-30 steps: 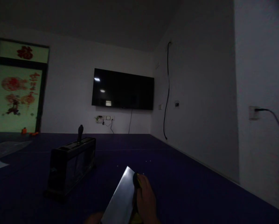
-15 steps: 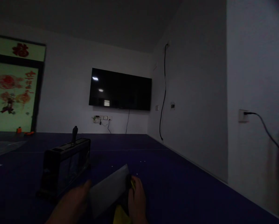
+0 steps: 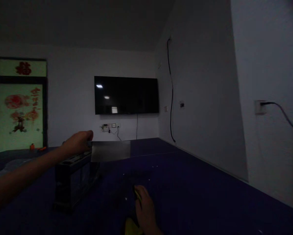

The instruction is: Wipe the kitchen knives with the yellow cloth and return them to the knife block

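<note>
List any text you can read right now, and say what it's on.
"福": one red character, blurred, on the panel above the door at far left.
Door: red decorations with small characters at upper right, too blurred to read.
Cleaver in the left hand, TV, knife block: no readable text.
</note>
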`<action>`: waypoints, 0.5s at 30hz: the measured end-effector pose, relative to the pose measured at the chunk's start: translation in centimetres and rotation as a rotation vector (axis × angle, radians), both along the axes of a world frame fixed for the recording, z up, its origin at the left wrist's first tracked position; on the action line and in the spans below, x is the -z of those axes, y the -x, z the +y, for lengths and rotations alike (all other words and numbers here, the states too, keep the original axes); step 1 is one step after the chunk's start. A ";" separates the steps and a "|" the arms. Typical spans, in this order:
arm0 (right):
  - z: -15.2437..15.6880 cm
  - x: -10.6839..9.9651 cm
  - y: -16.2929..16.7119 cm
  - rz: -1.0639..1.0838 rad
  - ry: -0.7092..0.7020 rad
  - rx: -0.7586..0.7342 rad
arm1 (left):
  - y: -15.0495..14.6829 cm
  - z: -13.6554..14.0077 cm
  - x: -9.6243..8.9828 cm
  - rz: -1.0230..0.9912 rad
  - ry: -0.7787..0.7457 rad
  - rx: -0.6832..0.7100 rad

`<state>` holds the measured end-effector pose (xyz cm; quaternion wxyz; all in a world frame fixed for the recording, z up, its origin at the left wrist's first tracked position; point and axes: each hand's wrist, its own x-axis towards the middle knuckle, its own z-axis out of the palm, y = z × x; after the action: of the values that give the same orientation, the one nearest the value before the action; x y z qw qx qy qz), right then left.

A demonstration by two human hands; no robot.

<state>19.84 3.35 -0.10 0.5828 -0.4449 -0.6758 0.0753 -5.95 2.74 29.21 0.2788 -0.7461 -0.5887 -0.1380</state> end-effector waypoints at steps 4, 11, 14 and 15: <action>-0.2 -0.4 0.3 0.014 0.003 -0.021 | 2.5 1.3 -5.3 0.142 -0.007 -0.093; -0.8 -0.6 0.6 -0.042 -0.008 -0.049 | 4.9 1.6 -9.8 0.332 -0.143 -0.179; -0.9 -0.7 0.6 -0.074 0.004 -0.049 | 5.8 1.8 -10.0 0.417 -0.171 -0.166; -0.9 -0.7 0.7 -0.085 0.005 -0.048 | 6.1 1.9 -9.9 0.440 -0.170 -0.152</action>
<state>19.18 2.46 0.60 0.5505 -0.4329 -0.7102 0.0722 -12.06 4.62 39.06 0.4716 -0.6855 -0.5547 0.0002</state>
